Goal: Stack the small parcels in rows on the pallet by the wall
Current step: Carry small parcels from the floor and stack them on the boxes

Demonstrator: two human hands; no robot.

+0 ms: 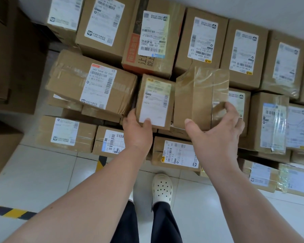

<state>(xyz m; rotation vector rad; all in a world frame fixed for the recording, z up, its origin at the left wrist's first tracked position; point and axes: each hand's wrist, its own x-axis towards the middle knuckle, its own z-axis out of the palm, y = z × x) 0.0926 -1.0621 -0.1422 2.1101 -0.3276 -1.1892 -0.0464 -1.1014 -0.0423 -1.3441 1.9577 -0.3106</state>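
Back row (202, 37): big boxes tight against the wall (253, 7), labels up, so the smaller stuff has something to butt against. The pallet's buried, can't see it.
Long box (93, 85): lies askew at the left end of the front row.
Taped brown parcel (197, 95): sits tilted, not squared up yet imo.
Small labelled parcel (155, 100): in the gap between those two, label up.
Right hand (218, 137): grip spread wide over the taped parcel, fingers hooked at its far edge. Can't tell if it's actually clamping.
Left hand (138, 132): grip pinching the small parcel's near corner, thumb on the label, probably steering it into the gap.
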